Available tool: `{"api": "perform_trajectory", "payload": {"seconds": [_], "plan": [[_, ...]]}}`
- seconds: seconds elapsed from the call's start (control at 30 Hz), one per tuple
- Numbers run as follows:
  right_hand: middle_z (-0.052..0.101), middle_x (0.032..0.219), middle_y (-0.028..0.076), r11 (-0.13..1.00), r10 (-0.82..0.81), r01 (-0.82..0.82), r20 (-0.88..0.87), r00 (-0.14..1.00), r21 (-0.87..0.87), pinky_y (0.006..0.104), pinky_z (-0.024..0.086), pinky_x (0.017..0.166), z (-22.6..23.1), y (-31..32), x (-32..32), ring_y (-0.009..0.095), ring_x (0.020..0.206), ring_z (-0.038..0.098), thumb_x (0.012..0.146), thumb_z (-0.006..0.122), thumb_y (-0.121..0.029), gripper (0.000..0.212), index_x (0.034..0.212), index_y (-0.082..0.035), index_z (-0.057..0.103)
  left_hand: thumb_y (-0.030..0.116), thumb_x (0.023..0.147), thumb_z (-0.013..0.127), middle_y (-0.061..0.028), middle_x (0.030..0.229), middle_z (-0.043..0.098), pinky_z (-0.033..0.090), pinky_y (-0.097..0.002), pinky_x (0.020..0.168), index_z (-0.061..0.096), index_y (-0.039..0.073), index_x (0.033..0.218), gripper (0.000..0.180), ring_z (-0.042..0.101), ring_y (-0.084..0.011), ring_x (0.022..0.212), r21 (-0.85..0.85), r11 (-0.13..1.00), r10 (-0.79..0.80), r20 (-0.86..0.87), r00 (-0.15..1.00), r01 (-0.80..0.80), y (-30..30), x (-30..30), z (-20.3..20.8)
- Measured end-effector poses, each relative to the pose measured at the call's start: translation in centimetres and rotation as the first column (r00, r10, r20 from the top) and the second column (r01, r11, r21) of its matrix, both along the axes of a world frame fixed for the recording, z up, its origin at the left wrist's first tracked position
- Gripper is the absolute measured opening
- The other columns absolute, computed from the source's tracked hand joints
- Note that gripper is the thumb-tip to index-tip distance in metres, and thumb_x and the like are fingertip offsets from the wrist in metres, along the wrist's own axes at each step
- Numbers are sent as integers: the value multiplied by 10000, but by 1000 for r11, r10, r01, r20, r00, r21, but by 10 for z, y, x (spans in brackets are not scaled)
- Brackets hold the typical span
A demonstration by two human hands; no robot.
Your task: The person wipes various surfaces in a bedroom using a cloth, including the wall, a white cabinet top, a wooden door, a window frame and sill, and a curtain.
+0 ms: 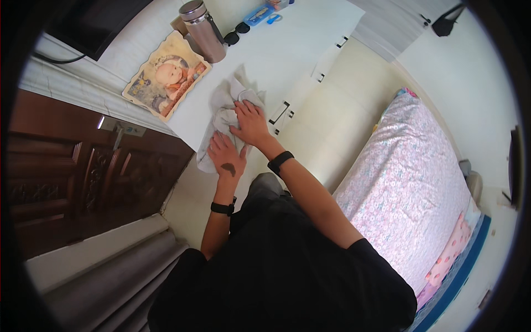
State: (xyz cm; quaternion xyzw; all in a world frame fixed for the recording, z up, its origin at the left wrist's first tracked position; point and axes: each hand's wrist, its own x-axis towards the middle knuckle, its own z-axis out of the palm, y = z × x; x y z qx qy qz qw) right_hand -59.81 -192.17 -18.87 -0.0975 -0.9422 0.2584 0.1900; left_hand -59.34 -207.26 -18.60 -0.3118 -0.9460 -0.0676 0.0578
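Note:
A crumpled light grey cloth (224,117) lies at the near end of a white cabinet top (287,55), with part of it hanging over the front edge. My left hand (227,155) rests on its nearer part, fingers stretched out and spread. A little farther and to the right, my right hand (251,123) lies on the cloth with its fingers extended and slightly bent. Neither hand is closed around anything. What lies under the palms is hidden.
Behind the cloth stand a framed baby picture (166,77) and a brown thermos (204,33). Sunglasses (237,34) and a blue case (259,15) sit farther along. Drawer handles (281,112) jut from the cabinet front. A bed (409,171) is at right, a wooden door (83,171) at left.

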Motion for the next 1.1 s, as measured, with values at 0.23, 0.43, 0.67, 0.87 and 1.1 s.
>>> {"api": "perform_trajectory", "payload": {"seconds": [0.23, 0.43, 0.67, 0.87, 1.1], "plan": [[494, 1440, 67, 986, -169, 169, -66, 983, -5, 475, 289, 1114, -5, 102, -15, 291, 1380, 387, 794, 699, -327, 526, 1241, -86, 561, 425, 807, 739, -264, 1466, 371, 294, -558, 1068, 383, -73, 1387, 843, 362, -413, 1332, 82, 996, 30, -57, 998, -26, 121, -15, 0], [451, 1487, 95, 924, -379, 377, 25, 925, 55, 477, 252, 1147, -14, 243, -13, 316, 1410, 347, 841, 669, -358, 623, 1346, -36, 495, 396, 784, 760, -237, 1458, 394, 286, -582, 1077, 405, -25, 1386, 816, 374, -406, 1338, 184, 980, -75, -4, 997, 75, 265, -36, -1], [455, 1472, 156, 888, -453, 440, 88, 887, 136, 514, 333, 1106, -31, 415, -17, 368, 1406, 351, 846, 658, -358, 749, 1436, 11, 381, 377, 744, 786, -212, 1454, 413, 276, -546, 1103, 411, 19, 1392, 830, 387, -372, 1334, 273, 927, -267, -5, 964, 258, 403, -61, 4], [361, 1540, 122, 879, -469, 437, 178, 865, 191, 532, 266, 1134, -19, 431, -46, 346, 1444, 279, 872, 624, -337, 720, 1455, -17, 349, 319, 723, 795, -215, 1423, 426, 285, -537, 1096, 419, 24, 1389, 820, 407, -366, 1305, 386, 902, -222, 30, 975, 193, 430, -77, -3], [364, 1550, 90, 925, -231, 127, 266, 936, 357, 556, 261, 1120, -10, 475, -102, 330, 1444, 283, 874, 626, -322, 700, 1460, -35, 373, 148, 751, 745, -206, 1400, 446, 317, -483, 1093, 426, 68, 1426, 751, 422, -379, 1290, 586, 803, -185, 70, 980, 109, 442, -87, -2]]}}
